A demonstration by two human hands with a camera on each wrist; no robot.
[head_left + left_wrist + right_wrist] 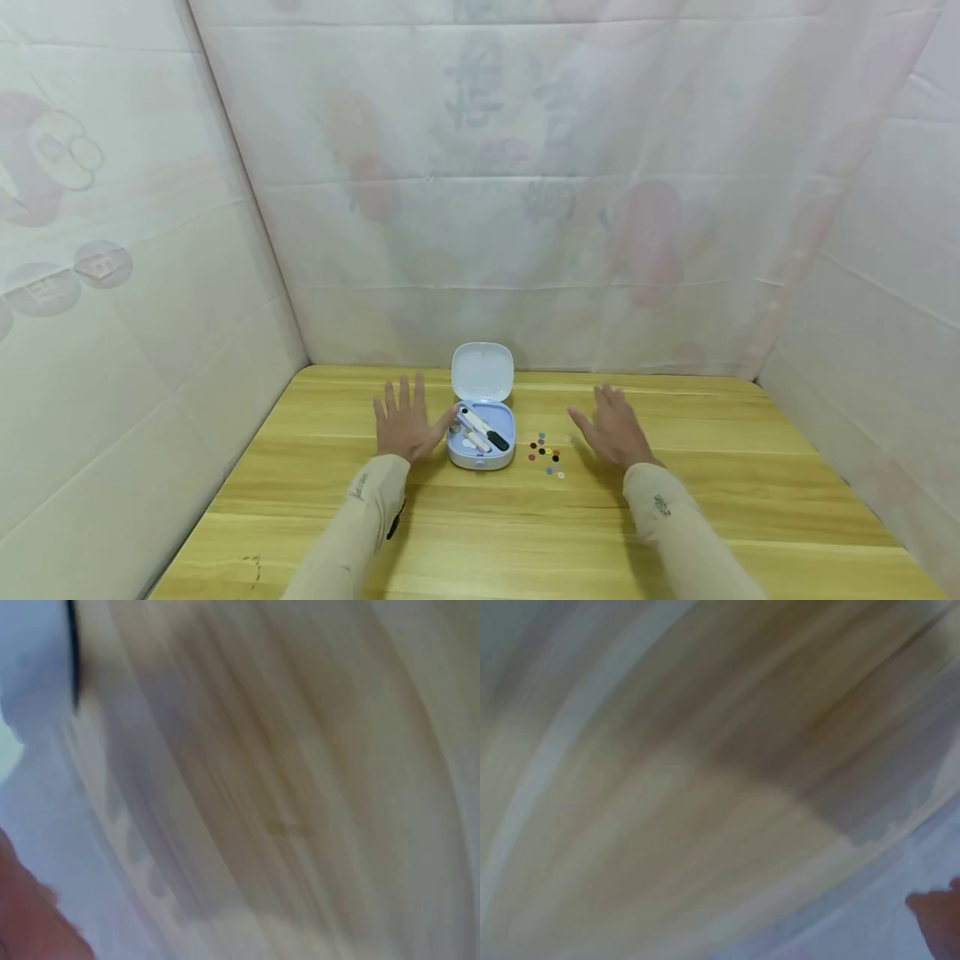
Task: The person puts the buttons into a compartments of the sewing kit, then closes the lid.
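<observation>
A small pale blue case [482,433] stands on the wooden table [525,533] with its lid [482,372] raised; inside lie a black-and-white tool [483,428] and small white pieces. My left hand [405,425] lies flat with fingers spread just left of the case, thumb close to its side. My right hand [613,427] hovers open, fingers straight, to the right. Between the case and the right hand lies a cluster of several small coloured buttons [546,454]. Both wrist views are blurred, showing only wood grain and pale fabric.
White patterned cloth walls [525,208] enclose the table at the back and on both sides. Bare wood stretches in front of the hands toward the near edge.
</observation>
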